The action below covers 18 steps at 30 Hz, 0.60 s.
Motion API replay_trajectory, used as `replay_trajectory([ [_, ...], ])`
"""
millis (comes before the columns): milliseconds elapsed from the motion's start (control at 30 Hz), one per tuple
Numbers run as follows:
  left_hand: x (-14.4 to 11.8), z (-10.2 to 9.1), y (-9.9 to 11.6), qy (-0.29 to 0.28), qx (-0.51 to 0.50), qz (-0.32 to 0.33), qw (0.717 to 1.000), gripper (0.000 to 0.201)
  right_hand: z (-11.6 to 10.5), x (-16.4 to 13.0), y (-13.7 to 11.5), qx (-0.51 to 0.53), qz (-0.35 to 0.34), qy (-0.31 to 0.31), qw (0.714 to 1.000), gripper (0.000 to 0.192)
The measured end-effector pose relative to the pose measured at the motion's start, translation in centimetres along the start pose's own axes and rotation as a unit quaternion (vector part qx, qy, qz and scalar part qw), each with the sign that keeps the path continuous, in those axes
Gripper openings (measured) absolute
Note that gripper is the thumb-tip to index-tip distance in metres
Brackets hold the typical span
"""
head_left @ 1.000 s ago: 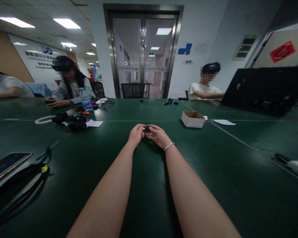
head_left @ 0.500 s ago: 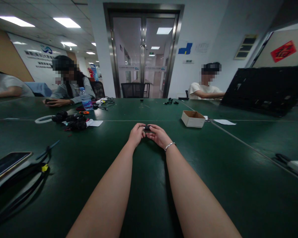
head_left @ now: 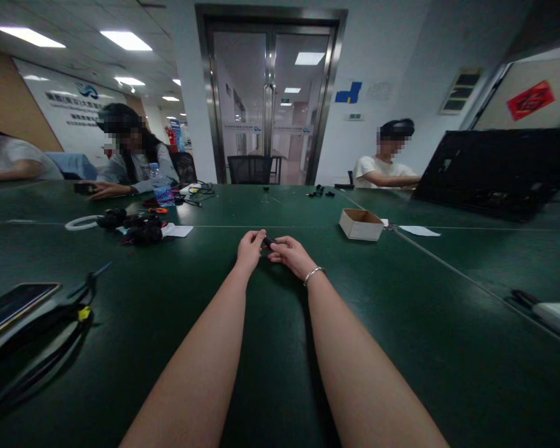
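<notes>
Both my forearms reach out over the dark green table (head_left: 401, 298). My left hand (head_left: 249, 249) and my right hand (head_left: 289, 254) meet at the fingertips around a small black part (head_left: 267, 241), which they pinch together just above the tabletop. The part is mostly hidden by my fingers, so its shape is unclear. A silver bracelet (head_left: 314, 273) circles my right wrist.
A small open cardboard box (head_left: 361, 224) stands to the right, a heap of black parts (head_left: 137, 228) and a white ring (head_left: 81, 222) to the left. A phone (head_left: 14, 302) and black cables lie near left. A large black panel (head_left: 499, 171) leans far right. Other people sit along the far side.
My hands have shifted slightly left and away, and the black part has tilted between my fingertips. The person at the left has moved a hand outward along the table.
</notes>
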<state>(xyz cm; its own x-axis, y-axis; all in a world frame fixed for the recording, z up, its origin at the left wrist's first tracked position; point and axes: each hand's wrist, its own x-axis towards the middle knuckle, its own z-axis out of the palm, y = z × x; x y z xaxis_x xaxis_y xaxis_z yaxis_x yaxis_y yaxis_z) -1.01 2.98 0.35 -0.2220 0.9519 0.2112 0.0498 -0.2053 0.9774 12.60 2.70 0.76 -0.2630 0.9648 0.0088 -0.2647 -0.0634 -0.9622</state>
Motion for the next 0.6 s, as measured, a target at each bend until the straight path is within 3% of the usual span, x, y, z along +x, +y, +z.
replay_trajectory([
  [200, -0.9, 0.4, 0.1, -0.039, -0.038, 0.005, 0.998, 0.029, 0.6, 0.1, 1.1, -0.157, -0.06, 0.007, 0.986, 0.033],
  [367, -1.7, -0.3, -0.4, -0.038, 0.05, 0.006, 0.998, 0.025, 1.1, -1.3, 0.7, -0.28, -0.057, 0.026, 0.958, 0.028],
  [467, -2.8, -3.1, -0.3, -0.077, 0.118, 0.011, 0.99, 0.026, 0.5, -3.4, -0.3, -0.307, -0.045, -0.01, 0.95, 0.038],
  [600, -6.8, -9.2, 1.3, -0.121, 0.189, -0.013, 0.974, 0.034, -1.9, -9.1, -2.5, -0.342, -0.003, -0.046, 0.939, 0.039],
])
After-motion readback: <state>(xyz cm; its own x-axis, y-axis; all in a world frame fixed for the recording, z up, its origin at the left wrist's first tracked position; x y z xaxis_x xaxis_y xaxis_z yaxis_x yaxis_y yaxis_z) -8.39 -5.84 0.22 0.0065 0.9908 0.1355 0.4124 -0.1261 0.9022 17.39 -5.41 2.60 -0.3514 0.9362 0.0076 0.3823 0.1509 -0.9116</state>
